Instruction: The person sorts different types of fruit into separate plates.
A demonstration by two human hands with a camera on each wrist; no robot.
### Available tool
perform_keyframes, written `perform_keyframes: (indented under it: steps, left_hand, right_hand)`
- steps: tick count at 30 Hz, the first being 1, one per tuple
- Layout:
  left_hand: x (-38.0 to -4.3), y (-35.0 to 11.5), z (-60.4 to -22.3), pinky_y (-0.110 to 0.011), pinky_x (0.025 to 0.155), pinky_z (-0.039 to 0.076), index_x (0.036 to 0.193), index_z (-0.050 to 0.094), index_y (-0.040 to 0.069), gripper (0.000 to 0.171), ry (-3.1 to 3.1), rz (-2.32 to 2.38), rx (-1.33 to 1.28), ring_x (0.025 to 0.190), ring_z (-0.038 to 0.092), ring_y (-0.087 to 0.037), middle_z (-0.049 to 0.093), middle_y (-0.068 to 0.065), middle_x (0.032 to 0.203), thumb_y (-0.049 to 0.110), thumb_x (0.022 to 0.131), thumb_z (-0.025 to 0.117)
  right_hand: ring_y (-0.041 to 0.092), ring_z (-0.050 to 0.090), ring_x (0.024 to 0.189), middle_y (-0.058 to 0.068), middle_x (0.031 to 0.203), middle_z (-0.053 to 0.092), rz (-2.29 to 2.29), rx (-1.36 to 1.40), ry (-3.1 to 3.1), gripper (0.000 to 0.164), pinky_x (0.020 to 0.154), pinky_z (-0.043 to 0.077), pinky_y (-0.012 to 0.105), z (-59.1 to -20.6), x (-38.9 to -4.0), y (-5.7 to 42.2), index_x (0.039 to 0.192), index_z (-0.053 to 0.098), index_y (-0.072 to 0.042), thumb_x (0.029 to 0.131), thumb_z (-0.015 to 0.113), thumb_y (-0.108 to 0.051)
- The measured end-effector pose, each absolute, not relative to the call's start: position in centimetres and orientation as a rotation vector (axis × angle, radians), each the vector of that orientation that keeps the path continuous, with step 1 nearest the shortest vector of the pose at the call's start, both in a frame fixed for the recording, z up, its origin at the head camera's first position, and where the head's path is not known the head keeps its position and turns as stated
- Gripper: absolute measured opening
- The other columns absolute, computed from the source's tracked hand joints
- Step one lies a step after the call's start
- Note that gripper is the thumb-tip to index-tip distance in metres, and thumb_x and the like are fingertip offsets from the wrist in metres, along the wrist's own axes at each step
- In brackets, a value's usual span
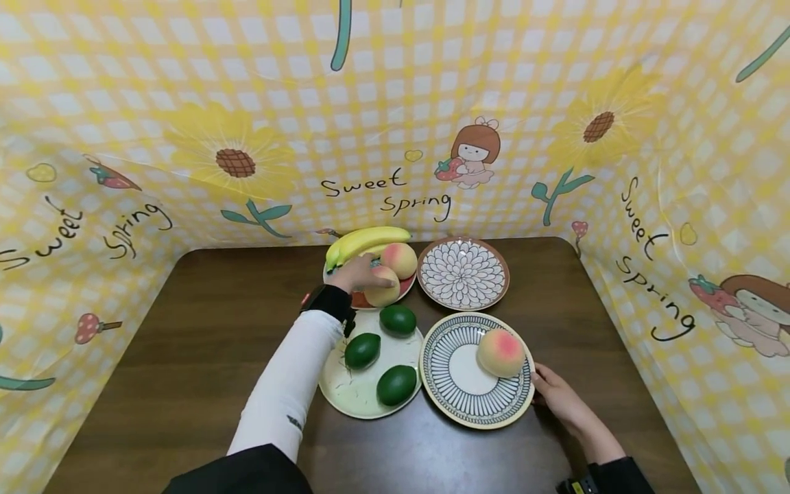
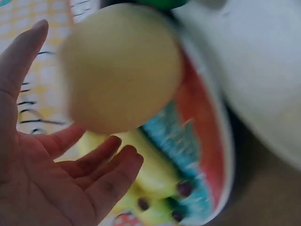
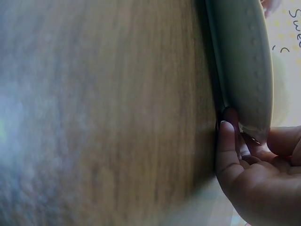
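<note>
At the back of the table, my left hand (image 1: 358,274) reaches over a red-and-blue plate (image 1: 361,300). Its spread thumb and fingers stand around a pale peach (image 1: 384,288); in the left wrist view the thumb (image 2: 35,40) is apart from that peach and the fingertips (image 2: 113,143) are right at its lower edge. A second peach (image 1: 399,261) and yellow bananas (image 1: 370,242) share the plate. My right hand (image 1: 560,399) pinches the rim of a striped plate (image 1: 447,405), thumb above and fingers beneath in the right wrist view. One pink-blushed peach (image 1: 501,353) sits on this plate.
Left of the striped plate, a pale green plate (image 1: 354,401) carries three dark green oval fruits (image 1: 397,385). Behind the striped plate lies a brown-rimmed plate (image 1: 463,274) with a petal pattern. A yellow checked cloth (image 1: 370,123) walls in the brown table (image 1: 204,357).
</note>
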State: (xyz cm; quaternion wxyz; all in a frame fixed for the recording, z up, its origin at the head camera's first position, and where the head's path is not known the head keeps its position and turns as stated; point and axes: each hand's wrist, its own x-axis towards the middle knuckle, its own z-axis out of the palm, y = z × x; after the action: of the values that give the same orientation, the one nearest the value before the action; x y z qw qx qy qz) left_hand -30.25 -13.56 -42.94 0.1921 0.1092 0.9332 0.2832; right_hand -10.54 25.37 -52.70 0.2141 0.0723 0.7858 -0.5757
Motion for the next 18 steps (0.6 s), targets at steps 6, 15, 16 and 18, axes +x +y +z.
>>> perform_keyframes:
  steps: [6,15,16,18]
  left_hand:
    - [-30.5,-13.0,-45.6,-0.045,0.118,0.042,0.151,0.041,-0.007,0.087,2.624,0.729,0.269,0.138,0.052,-0.039,0.050,-0.027,0.150,0.037,0.084,0.076]
    - [-30.6,-12.2,-46.0,-0.045,0.111,0.047,0.148,0.043,-0.005,0.084,2.656,0.683,0.226,0.127,0.059,-0.037,0.055,-0.025,0.144,0.037,0.082,0.074]
    - [-30.6,-12.1,-46.0,-0.044,0.110,0.048,0.146,0.045,-0.005,0.082,2.660,0.687,0.226,0.124,0.060,-0.036,0.057,-0.025,0.141,0.036,0.082,0.074]
    - [-30.6,-12.0,-45.9,-0.044,0.107,0.050,0.144,0.046,-0.005,0.079,2.669,0.701,0.221,0.119,0.062,-0.034,0.060,-0.023,0.137,0.035,0.082,0.074]
  right_hand:
    - [0.004,0.058,0.096,0.032,0.133,0.054,-1.636,0.187,2.173,0.047,0.082,0.052,0.023,-53.6,-10.0,24.9,0.150,0.029,0.017,0.111,0.032,-0.010]
    - [0.005,0.057,0.095,0.029,0.130,0.056,-1.629,0.203,2.197,0.047,0.081,0.052,0.023,-53.4,-10.3,25.2,0.149,0.030,0.017,0.111,0.032,-0.010]
    - [0.007,0.057,0.097,0.030,0.131,0.055,-1.618,0.199,2.205,0.047,0.081,0.052,0.024,-53.3,-10.4,25.3,0.150,0.029,0.017,0.111,0.032,-0.010]
    - [0.009,0.057,0.099,0.030,0.132,0.054,-1.606,0.203,2.215,0.048,0.081,0.052,0.024,-53.2,-10.6,25.4,0.150,0.029,0.016,0.111,0.032,-0.011]
